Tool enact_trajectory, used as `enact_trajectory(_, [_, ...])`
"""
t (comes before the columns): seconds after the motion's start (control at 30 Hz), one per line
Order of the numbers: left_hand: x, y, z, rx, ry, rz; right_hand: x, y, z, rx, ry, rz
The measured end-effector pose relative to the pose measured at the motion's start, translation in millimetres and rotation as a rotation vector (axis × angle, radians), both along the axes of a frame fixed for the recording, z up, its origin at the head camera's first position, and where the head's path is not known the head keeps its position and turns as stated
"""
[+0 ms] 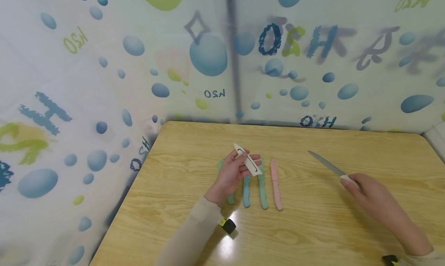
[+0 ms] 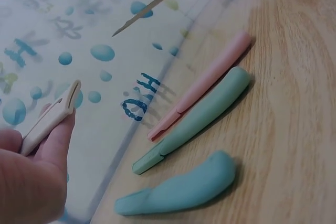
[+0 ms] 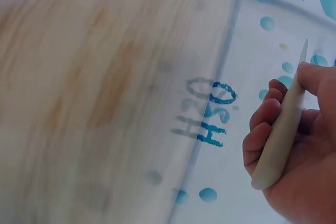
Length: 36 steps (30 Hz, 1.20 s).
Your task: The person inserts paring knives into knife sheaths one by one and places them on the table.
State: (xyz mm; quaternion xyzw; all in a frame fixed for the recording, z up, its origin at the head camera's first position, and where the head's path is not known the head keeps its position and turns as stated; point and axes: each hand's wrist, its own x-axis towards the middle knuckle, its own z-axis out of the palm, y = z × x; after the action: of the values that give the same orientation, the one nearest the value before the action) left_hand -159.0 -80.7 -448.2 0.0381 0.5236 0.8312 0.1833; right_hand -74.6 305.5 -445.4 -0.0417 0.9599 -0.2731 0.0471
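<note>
In the head view my left hand (image 1: 226,179) holds a white knife sheath (image 1: 252,167) between thumb and fingers, palm turned up. A dark slot outline runs along the sheath. My right hand (image 1: 374,196) grips a knife (image 1: 326,164) by its white handle, its bare blade pointing up and left. The right wrist view has the fingers curled round the pale handle (image 3: 278,148). Beneath and beside my left hand lie a pink knife (image 1: 276,190), a green knife (image 1: 262,192), a blue knife (image 1: 246,194) and another green knife (image 1: 230,199), partly hidden by that hand.
All this is over a wood-grain table (image 1: 306,227). A pale curtain (image 1: 139,72) printed with blue and green drops and letters hangs along the table's far and left edges. A black device (image 1: 228,226) is strapped at my left wrist.
</note>
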Motion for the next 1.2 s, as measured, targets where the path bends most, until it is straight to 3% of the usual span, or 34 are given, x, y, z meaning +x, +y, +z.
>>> enact_trajectory(0.17, [2.9,1.3,0.6,0.018,-0.031,0.017,-1.0,-8.7,-1.4,0.012,0.008,0.022])
enact_trajectory(0.5, [6.9,6.1,-1.9,0.075,-0.109,0.112,5.7,-34.7,4.0,0.06,0.023,0.064])
enact_trajectory(0.9, [11.4,14.7,-6.7,0.113,-0.121,0.191,12.1,-55.6,2.5,0.075,0.125,0.084])
enact_trajectory(1.2, [12.2,21.2,-10.4,0.133,-0.125,0.228,13.1,-69.3,2.4,0.098,0.083,0.117])
